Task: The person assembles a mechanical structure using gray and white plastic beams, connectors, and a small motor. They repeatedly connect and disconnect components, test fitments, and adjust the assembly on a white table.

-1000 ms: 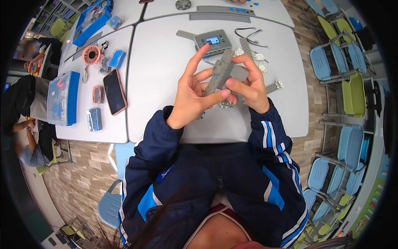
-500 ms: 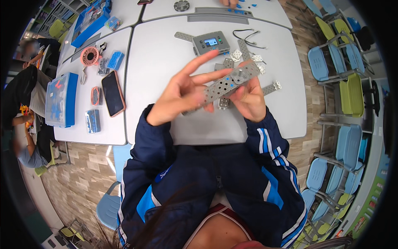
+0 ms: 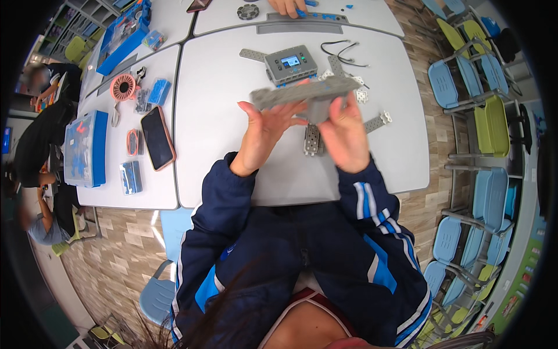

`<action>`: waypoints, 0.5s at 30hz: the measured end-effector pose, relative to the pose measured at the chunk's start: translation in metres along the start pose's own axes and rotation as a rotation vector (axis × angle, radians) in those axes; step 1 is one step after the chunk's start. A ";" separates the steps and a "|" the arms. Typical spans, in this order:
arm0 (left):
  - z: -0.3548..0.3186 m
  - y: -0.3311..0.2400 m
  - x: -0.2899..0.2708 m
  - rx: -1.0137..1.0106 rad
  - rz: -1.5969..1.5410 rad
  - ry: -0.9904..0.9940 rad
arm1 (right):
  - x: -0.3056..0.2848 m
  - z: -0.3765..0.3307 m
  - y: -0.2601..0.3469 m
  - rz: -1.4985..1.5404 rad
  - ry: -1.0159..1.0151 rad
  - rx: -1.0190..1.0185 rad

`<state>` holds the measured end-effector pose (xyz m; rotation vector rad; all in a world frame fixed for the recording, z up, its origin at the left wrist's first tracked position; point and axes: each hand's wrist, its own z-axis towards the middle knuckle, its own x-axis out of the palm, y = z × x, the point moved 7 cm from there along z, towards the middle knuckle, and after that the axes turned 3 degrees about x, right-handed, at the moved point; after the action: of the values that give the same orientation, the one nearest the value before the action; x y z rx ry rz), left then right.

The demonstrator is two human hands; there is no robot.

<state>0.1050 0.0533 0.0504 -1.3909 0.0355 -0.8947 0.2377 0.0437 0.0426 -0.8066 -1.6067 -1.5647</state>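
Over the table I hold up a grey perforated construction-beam assembly [image 3: 305,92], tilted edge-on and slightly blurred, with a grey block under its right half. My right hand [image 3: 346,139] grips it near that block, thumb in front. Beneath its left half, my left hand [image 3: 264,132] is open, fingers stretched out along the underside and thumb apart. Just beyond sits a grey controller box [image 3: 290,65] with a lit screen. A short grey perforated piece [image 3: 313,141] lies below the assembly, and another grey beam [image 3: 376,122] with a white connector lies right of my right hand.
Black cables [image 3: 343,53] and white connectors [image 3: 361,93] lie at the far right. On the left table are a phone [image 3: 157,138], a pink fan [image 3: 123,87], a blue-edged parts case [image 3: 86,150] and small boxes. Another person's hand [image 3: 286,7] works across the table. Chairs [image 3: 447,87] stand right.
The assembly has turned from showing its holed face to edge-on and risen slightly away from me. My left hand's fingers have shifted beneath it. The other person's hand has come further into view.
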 end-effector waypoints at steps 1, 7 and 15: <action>-0.002 -0.002 -0.007 -0.036 0.044 -0.047 | -0.017 0.010 0.014 0.030 -0.006 -0.006; -0.028 -0.028 -0.047 -0.063 0.342 -0.322 | -0.042 0.118 0.189 -0.458 -0.051 -0.333; -0.046 -0.008 -0.089 -0.076 0.370 -0.571 | -0.208 0.265 0.235 -0.348 -0.748 -0.371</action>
<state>0.0164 0.0660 0.0047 -1.6018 -0.1060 -0.1749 0.5250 0.3332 -0.0043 -1.5092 -2.0815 -1.9813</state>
